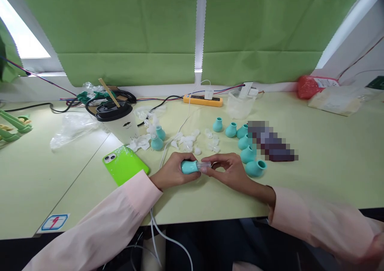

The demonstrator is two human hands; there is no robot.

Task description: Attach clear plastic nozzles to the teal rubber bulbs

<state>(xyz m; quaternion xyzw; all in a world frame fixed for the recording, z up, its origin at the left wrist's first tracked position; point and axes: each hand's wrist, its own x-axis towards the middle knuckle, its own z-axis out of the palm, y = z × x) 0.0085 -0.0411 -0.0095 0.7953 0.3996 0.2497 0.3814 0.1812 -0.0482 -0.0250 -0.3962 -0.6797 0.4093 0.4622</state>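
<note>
My left hand (171,171) grips a teal rubber bulb (190,167) lying sideways just above the table. My right hand (228,168) pinches a small clear plastic tip (205,166) that meets the bulb's open end. Several more teal bulbs (248,154) lie in an arc just right of my right hand, the nearest (255,168) beside my wrist. Loose clear tips (212,142) and white scraps (187,139) are scattered beyond my fingers. Two assembled teal pieces (157,138) stand to the upper left.
A green phone (125,163) lies left of my left hand. Behind it stand a lidded paper cup (119,122), a clear bag (71,127) and tangled cables (99,95). An orange power strip (203,99), a clear tub (239,104) and a white cable (162,155) are also on the table.
</note>
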